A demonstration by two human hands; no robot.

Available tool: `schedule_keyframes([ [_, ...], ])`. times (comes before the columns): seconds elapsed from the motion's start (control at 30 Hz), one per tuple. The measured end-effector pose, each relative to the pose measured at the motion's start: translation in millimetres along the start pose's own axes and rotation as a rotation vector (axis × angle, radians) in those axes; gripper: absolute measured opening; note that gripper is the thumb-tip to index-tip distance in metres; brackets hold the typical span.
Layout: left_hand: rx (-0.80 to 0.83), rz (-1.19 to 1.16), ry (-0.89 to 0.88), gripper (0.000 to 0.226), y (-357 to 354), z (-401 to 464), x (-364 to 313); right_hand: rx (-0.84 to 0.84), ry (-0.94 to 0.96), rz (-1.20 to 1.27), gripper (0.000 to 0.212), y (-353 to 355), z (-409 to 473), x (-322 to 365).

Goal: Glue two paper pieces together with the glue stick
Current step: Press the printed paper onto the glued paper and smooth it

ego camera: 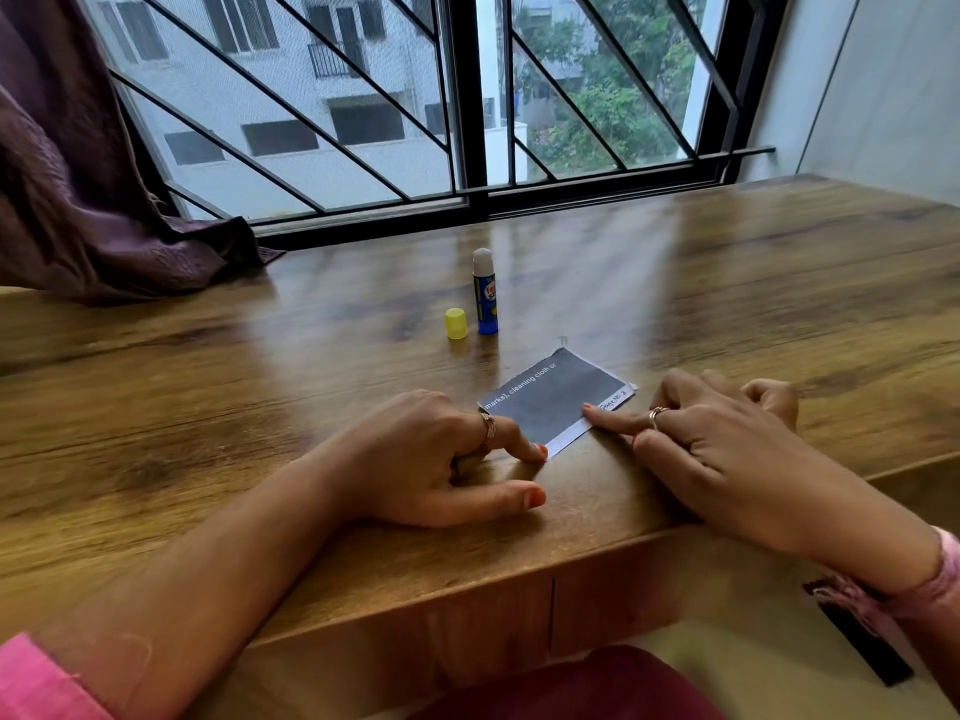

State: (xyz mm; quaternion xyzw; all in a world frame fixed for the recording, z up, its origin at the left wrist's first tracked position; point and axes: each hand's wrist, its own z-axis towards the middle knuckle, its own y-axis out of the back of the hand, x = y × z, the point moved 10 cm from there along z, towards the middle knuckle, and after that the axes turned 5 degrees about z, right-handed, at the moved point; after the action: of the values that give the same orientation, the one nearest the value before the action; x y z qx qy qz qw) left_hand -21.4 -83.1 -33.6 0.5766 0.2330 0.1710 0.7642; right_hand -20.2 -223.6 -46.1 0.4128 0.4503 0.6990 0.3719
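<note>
A dark grey paper piece (558, 394) with white print lies flat near the table's front edge, on top of a white piece whose edge (571, 436) shows along its near side. My left hand (447, 459) presses its index fingertip on the paper's near left corner. My right hand (717, 444) presses its index fingertip on the near white edge, the other fingers curled. Farther back, the blue glue stick (485, 296) stands upright and uncapped, white glue showing. Its yellow cap (456, 323) stands just left of it.
The wooden table (779, 283) runs back to a barred window (467, 122). A purple curtain (93, 210) drapes onto the table's far left corner. A white wall (883, 96) stands at the right. The table's front edge (415, 615) is below my wrists.
</note>
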Motion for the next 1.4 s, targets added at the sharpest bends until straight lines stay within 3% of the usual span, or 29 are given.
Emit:
schedule_keyframes([
  [0.37,0.004,0.001,0.006,0.042,1,0,-2,-0.048,-0.124,-0.024,0.048,11,13,-46],
  [0.6,0.022,0.049,-0.014,0.043,0,1,-3,-0.023,-0.151,0.291,0.040,9,16,-56],
  [0.83,-0.004,0.091,-0.003,0.043,4,1,0,0.002,-0.165,0.201,0.036,11,13,-44],
  [1.13,-0.101,0.211,0.053,0.045,17,-1,12,0.016,-0.166,0.401,0.037,9,1,-25],
  [1.4,-0.103,0.335,0.162,0.059,16,-4,33,0.099,-0.059,0.554,0.043,3,-20,17],
])
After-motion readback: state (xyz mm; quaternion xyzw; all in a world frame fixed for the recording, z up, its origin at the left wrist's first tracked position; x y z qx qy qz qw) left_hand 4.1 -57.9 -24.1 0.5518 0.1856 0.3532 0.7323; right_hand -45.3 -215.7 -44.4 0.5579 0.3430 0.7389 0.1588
